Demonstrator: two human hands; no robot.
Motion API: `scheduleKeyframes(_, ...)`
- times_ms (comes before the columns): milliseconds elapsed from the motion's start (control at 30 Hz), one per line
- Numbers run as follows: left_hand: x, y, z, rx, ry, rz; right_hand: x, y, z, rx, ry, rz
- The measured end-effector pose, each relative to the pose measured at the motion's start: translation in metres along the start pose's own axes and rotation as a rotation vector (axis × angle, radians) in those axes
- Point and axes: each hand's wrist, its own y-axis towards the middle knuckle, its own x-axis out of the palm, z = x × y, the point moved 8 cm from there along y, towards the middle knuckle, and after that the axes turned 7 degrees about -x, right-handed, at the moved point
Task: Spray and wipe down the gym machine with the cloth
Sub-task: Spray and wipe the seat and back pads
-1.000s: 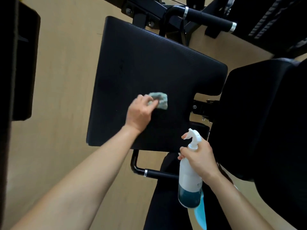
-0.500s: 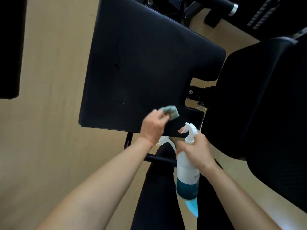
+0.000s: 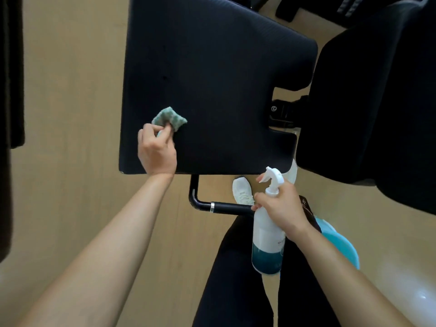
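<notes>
The gym machine's black seat pad (image 3: 219, 86) fills the upper middle of the head view. My left hand (image 3: 157, 152) pinches a small green-and-white cloth (image 3: 169, 119) against the pad near its front left corner. My right hand (image 3: 280, 208) grips the neck of a white spray bottle (image 3: 266, 234) with dark blue liquid at its bottom. The bottle is upright, below the pad's front right edge, with its nozzle toward the left.
A second black pad (image 3: 377, 102) stands at the right. A black handle bar (image 3: 224, 206) juts out below the seat. My white shoe (image 3: 243, 192) and dark-clad legs stand on the tan floor (image 3: 70, 114). Dark machine parts (image 3: 9, 90) line the left edge.
My left hand has slid the cloth from the pad's front right part over to its front left corner. The spray bottle has stayed low at the right.
</notes>
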Motion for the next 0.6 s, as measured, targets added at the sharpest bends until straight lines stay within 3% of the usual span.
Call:
scheduleKeyframes(200,0.046,-0.042,0.064,0.142,-0.191,-0.137,0.005,-0.015,0.008,-0.001,0.112,0.086)
scheduleKeyframes(433,0.107,-0.092,0.172,0.446,-0.225,-0.272,-0.021,-0.032,0.05,0.071,0.173,0.259)
scheduleKeyframes(600,0.135,-0.119,0.228,0.649,-0.224,-0.381,-0.032,-0.039,0.071,0.121,0.192,0.296)
